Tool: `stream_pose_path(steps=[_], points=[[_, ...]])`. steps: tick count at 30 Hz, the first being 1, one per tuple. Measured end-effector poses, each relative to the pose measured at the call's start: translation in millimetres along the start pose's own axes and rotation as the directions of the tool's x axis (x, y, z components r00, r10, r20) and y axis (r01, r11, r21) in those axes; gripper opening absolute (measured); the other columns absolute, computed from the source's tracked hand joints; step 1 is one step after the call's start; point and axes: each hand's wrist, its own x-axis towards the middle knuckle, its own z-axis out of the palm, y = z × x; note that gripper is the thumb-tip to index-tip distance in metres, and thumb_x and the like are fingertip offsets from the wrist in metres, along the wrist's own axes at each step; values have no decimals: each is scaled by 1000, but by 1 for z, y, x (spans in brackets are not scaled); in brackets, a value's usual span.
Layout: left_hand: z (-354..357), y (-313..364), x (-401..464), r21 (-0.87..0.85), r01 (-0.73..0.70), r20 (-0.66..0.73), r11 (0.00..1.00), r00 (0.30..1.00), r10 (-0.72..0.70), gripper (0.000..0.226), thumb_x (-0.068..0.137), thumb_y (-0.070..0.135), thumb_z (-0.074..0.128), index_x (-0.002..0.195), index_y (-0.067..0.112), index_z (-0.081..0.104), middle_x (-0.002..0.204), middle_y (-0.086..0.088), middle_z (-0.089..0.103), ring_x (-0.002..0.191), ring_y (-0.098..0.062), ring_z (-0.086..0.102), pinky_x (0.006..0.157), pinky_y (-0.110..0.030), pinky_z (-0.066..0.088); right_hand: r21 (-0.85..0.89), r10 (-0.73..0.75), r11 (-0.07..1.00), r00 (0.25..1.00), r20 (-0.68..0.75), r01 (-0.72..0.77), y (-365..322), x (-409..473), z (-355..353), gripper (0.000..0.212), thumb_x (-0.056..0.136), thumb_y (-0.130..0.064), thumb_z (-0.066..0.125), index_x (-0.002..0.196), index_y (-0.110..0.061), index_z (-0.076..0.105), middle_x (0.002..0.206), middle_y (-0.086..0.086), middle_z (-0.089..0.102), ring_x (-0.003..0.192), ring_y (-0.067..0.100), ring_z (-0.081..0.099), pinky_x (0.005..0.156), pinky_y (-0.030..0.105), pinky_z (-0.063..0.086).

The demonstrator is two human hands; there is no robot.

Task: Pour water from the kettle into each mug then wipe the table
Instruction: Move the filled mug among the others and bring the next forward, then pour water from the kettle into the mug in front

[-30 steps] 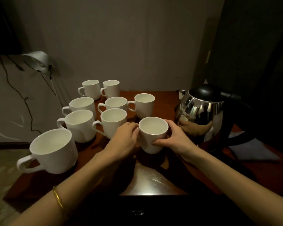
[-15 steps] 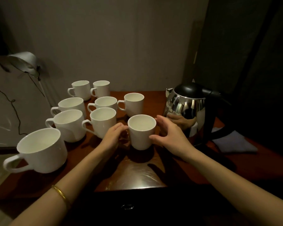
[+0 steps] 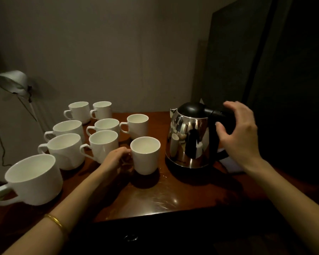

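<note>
1. The kettle [image 3: 191,137] is standing upright on its dark base on the right side of the table [image 3: 166,197], spout facing left toward the mugs, lid closed
2. The right hand [image 3: 240,133] is hovering just beside the black handle [image 3: 223,116], fingers spread and curved, not yet closing on anything
3. The left hand [image 3: 118,156] is curling around the handle side of the nearest mug [image 3: 145,155], steadying it just left of the kettle
4. The other mugs [image 3: 103,144] are sitting in a cluster to the left and farther back, all upright; it is too dim to tell whether any hold water
5. A folded cloth [image 3: 234,162] is peeking out behind the right wrist, and a lamp [image 3: 11,82] is leaning in at the far left
6. To do this step well, I am judging that the right hand should be wrapping the handle fully before lifting, raising the kettle straight off its base, then tipping slowly with the spout low over the held mug, since the mugs are crowding close and a fast pour risks splashing the wood
</note>
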Motion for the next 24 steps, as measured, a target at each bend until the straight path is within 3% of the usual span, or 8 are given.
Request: stream_pose_path(steps=[3, 6, 8, 12, 17, 20, 24], points=[[1, 1, 0, -5, 0, 3, 1000, 1000, 0, 24, 90, 12, 46, 65, 8, 47, 72, -12, 44, 72, -24, 46, 61, -32, 41, 37, 152, 988, 988, 16, -152, 27, -4, -3, 62, 77, 0, 65, 134, -9, 40, 133, 11, 45, 126, 20, 40, 106, 32, 34], [1, 3, 0, 13, -24, 0, 1000, 1000, 24, 26, 91, 10, 43, 66, 6, 47, 71, -13, 43, 68, -23, 46, 59, -31, 40, 168, 360, 912, 926, 115, -375, 41, -14, 5, 63, 79, 0, 62, 134, -16, 37, 130, 5, 45, 120, 13, 42, 100, 31, 39], [1, 3, 0, 2, -18, -3, 1000, 1000, 18, 26, 91, 11, 43, 66, 7, 47, 70, -13, 42, 68, -23, 46, 58, -32, 40, 251, 462, 842, 878, 126, -478, 46, -19, 13, 53, 81, 0, 61, 128, -15, 42, 119, 2, 52, 113, 14, 48, 91, 29, 42], [3, 3, -3, -3, -9, 7, 1000, 1000, 9, 26, 91, 11, 43, 65, 7, 44, 68, -11, 40, 66, -22, 44, 58, -31, 39, 353, 604, 741, 797, 21, -571, 49, -13, 28, 17, 85, -2, 57, 96, -15, 55, 80, -7, 54, 89, 18, 57, 63, 20, 40], [3, 5, -4, 56, -59, 15, 997, 998, 58, 27, 93, 11, 41, 68, 5, 47, 70, -13, 43, 67, -22, 45, 59, -30, 40, 402, 631, 723, 774, -54, -562, 51, -5, 41, 17, 85, 0, 54, 94, -12, 61, 77, -8, 55, 78, 9, 56, 68, 23, 44], [1, 1, -2, 61, -70, -1, 996, 998, 70, 27, 93, 14, 43, 68, 5, 48, 70, -14, 44, 66, -24, 47, 57, -32, 41, 425, 591, 740, 806, -41, -521, 52, -1, 40, 16, 85, -1, 57, 80, -16, 59, 73, -6, 55, 68, 4, 53, 60, 18, 41], [-1, -2, -4, 64, -97, 18, 993, 995, 96, 26, 94, 19, 45, 74, 5, 51, 74, -15, 50, 69, -25, 51, 60, -32, 42, 438, 514, 766, 857, 21, -470, 55, 13, 36, 17, 82, -8, 64, 73, -21, 59, 71, -1, 59, 68, 12, 57, 62, 26, 47]])
